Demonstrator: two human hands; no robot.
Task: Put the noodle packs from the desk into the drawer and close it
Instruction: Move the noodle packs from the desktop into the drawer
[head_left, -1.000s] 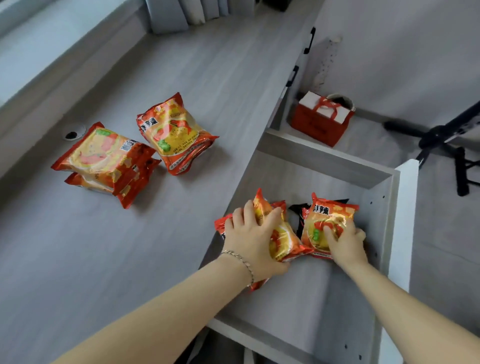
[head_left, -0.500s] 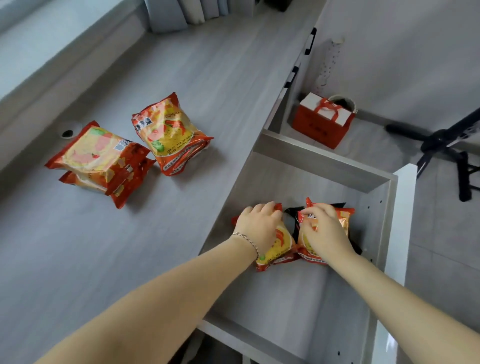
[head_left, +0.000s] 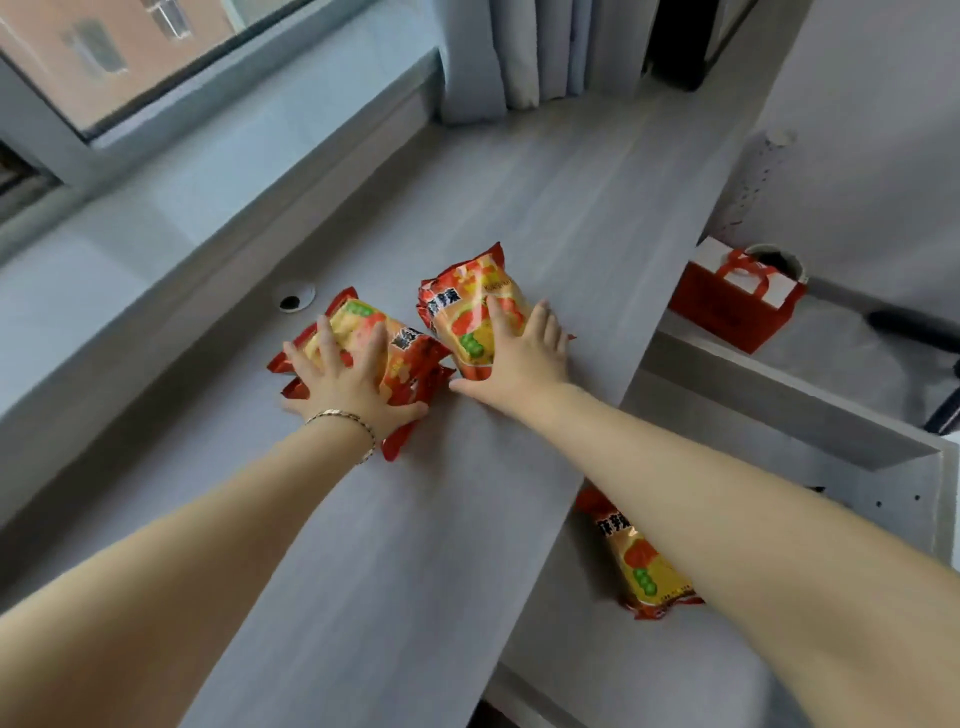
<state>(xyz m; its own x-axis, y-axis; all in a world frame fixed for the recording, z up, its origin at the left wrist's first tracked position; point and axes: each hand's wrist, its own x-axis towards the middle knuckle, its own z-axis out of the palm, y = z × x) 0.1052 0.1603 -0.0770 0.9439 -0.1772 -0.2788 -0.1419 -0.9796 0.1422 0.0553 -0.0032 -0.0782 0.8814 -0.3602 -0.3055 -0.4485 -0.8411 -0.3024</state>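
Note:
On the grey desk (head_left: 519, 197) lie red and yellow noodle packs. My left hand (head_left: 348, 379) rests spread over a stack of two packs (head_left: 410, 358), fingers wrapped on the top one. My right hand (head_left: 519, 353) lies flat on a single pack (head_left: 462, 301) just to the right, fingers curling over its edge. The drawer (head_left: 779, 415) stands open at the right. One noodle pack (head_left: 639, 561) shows inside it, partly hidden by my right forearm.
A cable hole (head_left: 294, 299) sits in the desk behind the packs. A windowsill and window run along the left, curtains at the back. A red gift bag (head_left: 732, 306) stands on the floor beyond the drawer, with a black stand leg to its right.
Both hands have left the packs in the drawer and moved left and forward onto the packs on the desk. The camera has swung up toward the window.

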